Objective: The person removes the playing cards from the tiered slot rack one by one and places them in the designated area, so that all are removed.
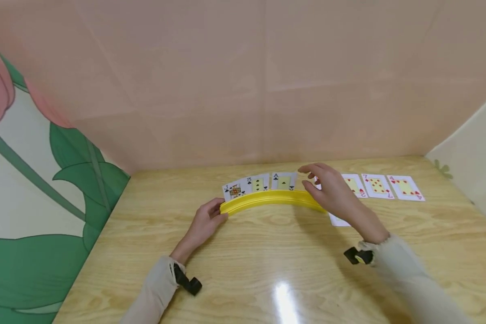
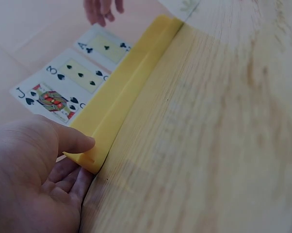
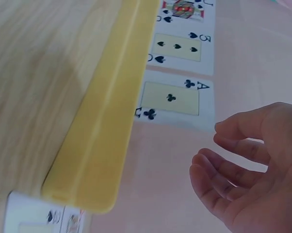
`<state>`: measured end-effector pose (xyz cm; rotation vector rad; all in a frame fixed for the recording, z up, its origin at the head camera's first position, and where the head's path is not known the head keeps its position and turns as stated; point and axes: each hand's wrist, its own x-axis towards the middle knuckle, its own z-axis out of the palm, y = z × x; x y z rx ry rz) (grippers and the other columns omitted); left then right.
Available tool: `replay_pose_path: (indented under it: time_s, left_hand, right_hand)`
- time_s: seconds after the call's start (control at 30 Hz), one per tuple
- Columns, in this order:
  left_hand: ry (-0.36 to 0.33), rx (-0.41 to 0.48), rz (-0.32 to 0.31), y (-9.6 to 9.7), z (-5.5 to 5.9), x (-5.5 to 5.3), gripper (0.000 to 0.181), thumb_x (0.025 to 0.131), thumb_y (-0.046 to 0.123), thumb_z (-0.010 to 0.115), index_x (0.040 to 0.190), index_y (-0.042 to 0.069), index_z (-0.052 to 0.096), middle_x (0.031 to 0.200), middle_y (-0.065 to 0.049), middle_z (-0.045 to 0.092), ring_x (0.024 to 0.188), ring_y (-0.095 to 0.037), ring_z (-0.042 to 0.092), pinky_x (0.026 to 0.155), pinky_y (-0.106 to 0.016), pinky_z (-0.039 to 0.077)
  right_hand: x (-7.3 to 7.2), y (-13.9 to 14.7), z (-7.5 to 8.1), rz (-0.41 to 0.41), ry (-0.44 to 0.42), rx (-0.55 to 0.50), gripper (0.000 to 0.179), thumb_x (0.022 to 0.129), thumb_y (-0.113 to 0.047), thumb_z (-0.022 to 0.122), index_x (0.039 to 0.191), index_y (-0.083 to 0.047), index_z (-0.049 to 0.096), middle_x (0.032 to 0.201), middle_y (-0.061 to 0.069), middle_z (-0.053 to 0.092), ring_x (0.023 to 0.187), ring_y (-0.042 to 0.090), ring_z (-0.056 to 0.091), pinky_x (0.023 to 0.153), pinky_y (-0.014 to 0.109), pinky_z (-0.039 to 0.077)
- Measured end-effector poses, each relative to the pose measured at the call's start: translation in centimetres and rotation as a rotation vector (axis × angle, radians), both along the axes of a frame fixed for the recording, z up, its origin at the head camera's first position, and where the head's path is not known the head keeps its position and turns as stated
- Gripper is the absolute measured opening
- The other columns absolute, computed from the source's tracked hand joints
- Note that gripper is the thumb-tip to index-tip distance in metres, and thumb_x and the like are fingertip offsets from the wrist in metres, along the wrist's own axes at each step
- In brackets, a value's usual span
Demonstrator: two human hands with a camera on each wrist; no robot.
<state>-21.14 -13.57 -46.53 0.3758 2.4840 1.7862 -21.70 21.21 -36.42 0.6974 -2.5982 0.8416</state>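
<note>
A curved yellow card holder (image 1: 267,196) stands on the table with three playing cards upright in it. From left to right these are the jack of spades (image 2: 51,99), the three of spades (image 2: 80,75) and the ace of clubs (image 3: 170,97). My left hand (image 1: 204,221) grips the holder's left end, thumb on its front face and fingers at the end and underside. Above the holder's right end, beside the ace, my right hand (image 1: 334,191) hovers with loosely bent fingers. Nothing is between its thumb and fingertips (image 3: 202,177).
To the right lie a two of hearts (image 1: 353,183), a seven of diamonds (image 1: 376,185) and a four of hearts (image 1: 406,187) in a row. Another card (image 1: 338,220) shows partly below my right hand. A pink cloth-like wall (image 1: 243,112) rises behind the table.
</note>
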Motion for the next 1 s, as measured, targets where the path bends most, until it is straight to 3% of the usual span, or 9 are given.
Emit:
replay_pose_path:
  time_s: [0.3, 0.57, 0.7, 0.87, 1.0]
  left_hand:
    - [0.005, -0.015, -0.002, 0.1, 0.0, 0.1, 0.035, 0.094, 0.000, 0.066, 0.128, 0.006, 0.063, 0.129, -0.010, 0.062, 0.116, -0.022, 0.061, 0.098, -0.035, 0.052]
    - [0.025, -0.018, -0.018, 0.1, 0.1, -0.1, 0.033, 0.094, -0.001, 0.065, 0.127, 0.004, 0.062, 0.126, -0.011, 0.063, 0.114, -0.023, 0.062, 0.096, -0.033, 0.053]
    - [0.013, -0.007, -0.011, 0.1, 0.3, 0.0, 0.033, 0.094, -0.001, 0.065, 0.126, 0.004, 0.063, 0.127, -0.010, 0.063, 0.114, -0.023, 0.062, 0.096, -0.033, 0.053]
    - [0.016, -0.008, -0.013, 0.2, 0.4, 0.1, 0.034, 0.093, -0.002, 0.065, 0.126, 0.003, 0.063, 0.127, -0.011, 0.063, 0.115, -0.024, 0.062, 0.097, -0.033, 0.053]
    - [0.012, -0.007, -0.011, 0.2, 0.3, 0.1, 0.033, 0.094, -0.002, 0.065, 0.126, 0.004, 0.063, 0.126, -0.010, 0.063, 0.114, -0.022, 0.062, 0.096, -0.033, 0.053]
  right_hand:
    - [-0.5, -1.8, 0.1, 0.009, -0.049, -0.083, 0.025, 0.095, -0.002, 0.062, 0.119, 0.002, 0.064, 0.118, 0.018, 0.064, 0.101, 0.031, 0.060, 0.084, 0.050, 0.055]
    - [-0.9, -2.6, -1.5, -0.002, -0.058, -0.089, 0.016, 0.095, 0.000, 0.061, 0.110, 0.000, 0.067, 0.107, 0.015, 0.070, 0.094, 0.029, 0.066, 0.079, 0.049, 0.058]
    - [-1.5, -2.4, -2.5, -0.027, -0.119, -0.102, 0.017, 0.097, -0.003, 0.059, 0.111, 0.001, 0.067, 0.102, 0.017, 0.072, 0.090, 0.032, 0.069, 0.076, 0.047, 0.059]
    - [-2.1, -1.8, -3.8, -0.030, -0.183, -0.150, 0.009, 0.097, -0.004, 0.060, 0.097, 0.003, 0.066, 0.095, 0.017, 0.073, 0.088, 0.031, 0.069, 0.078, 0.047, 0.059]
    - [-2.3, -1.5, -4.2, -0.027, -0.176, -0.168, 0.008, 0.097, -0.005, 0.062, 0.091, 0.001, 0.065, 0.091, 0.015, 0.073, 0.085, 0.029, 0.069, 0.077, 0.047, 0.059]
